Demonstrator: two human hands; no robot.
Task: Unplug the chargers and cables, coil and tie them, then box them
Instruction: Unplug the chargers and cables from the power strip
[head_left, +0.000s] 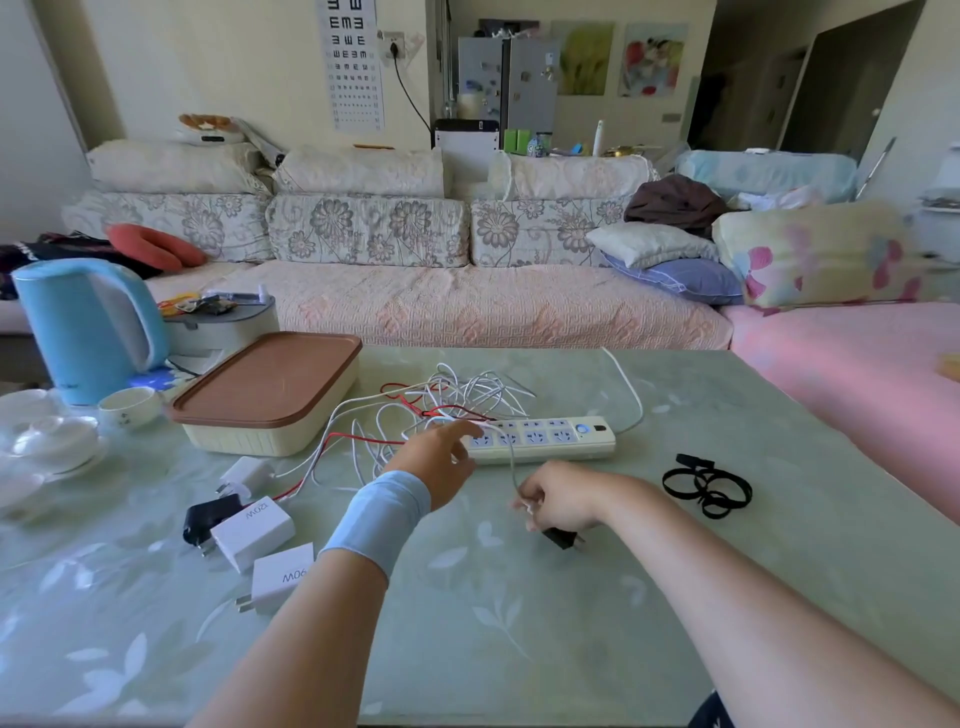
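A cream power strip (545, 440) lies across the middle of the table. Behind it sits a tangle of white and red cables (441, 400). My left hand (439, 457), a blue band on its wrist, reaches over the strip's left end with fingers apart among the cables. My right hand (558, 496) is closed on a thin white cable and a small black charger (562, 538) that pokes out below the fist. Unplugged chargers lie at the left: a white 120W brick (254, 530), a white 90W brick (280, 577), a black plug (208, 519) and a small white adapter (247, 474). Black ties (709, 486) lie at the right.
A cream box with a brown lid (270, 395) stands left of the cables. A blue kettle (88, 327), a cup (130, 408) and white dishes (47, 441) crowd the table's left edge. A sofa (467, 306) runs behind the table.
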